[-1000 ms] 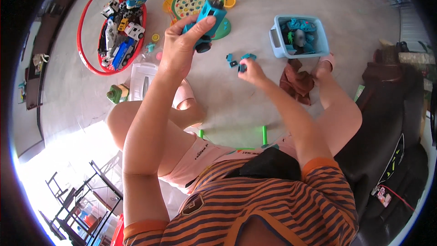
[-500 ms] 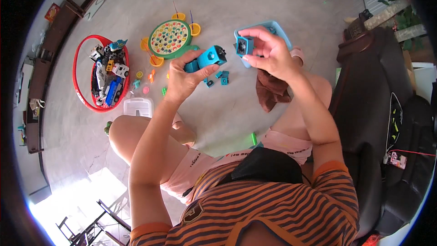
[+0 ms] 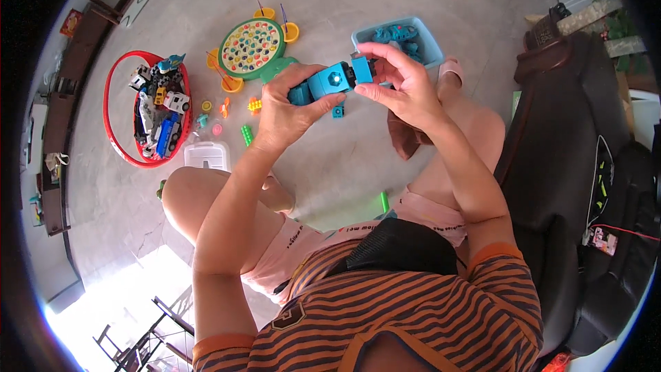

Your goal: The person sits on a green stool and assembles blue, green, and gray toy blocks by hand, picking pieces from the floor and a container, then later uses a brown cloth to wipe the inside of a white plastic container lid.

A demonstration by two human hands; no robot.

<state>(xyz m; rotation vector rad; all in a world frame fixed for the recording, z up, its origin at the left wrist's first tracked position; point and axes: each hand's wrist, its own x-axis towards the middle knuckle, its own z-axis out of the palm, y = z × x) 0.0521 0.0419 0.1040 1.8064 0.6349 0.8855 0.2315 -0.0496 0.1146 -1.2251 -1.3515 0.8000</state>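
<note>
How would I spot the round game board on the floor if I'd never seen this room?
Start at the red hoop full of toy vehicles on the grey floor. Just right of it lies the round green fishing-game board, dotted with small coloured fish. Unlike its neighbours, it has yellow cups around its rim.

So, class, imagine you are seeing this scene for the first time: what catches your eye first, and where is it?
First, the blue toy held up at the centre, with the left hand gripping one end and the right hand pinching a block at the other. Next, the round green fishing game on the floor beyond, and the red hoop full of toy vehicles at far left. A pale blue bin sits behind the right hand.
</note>
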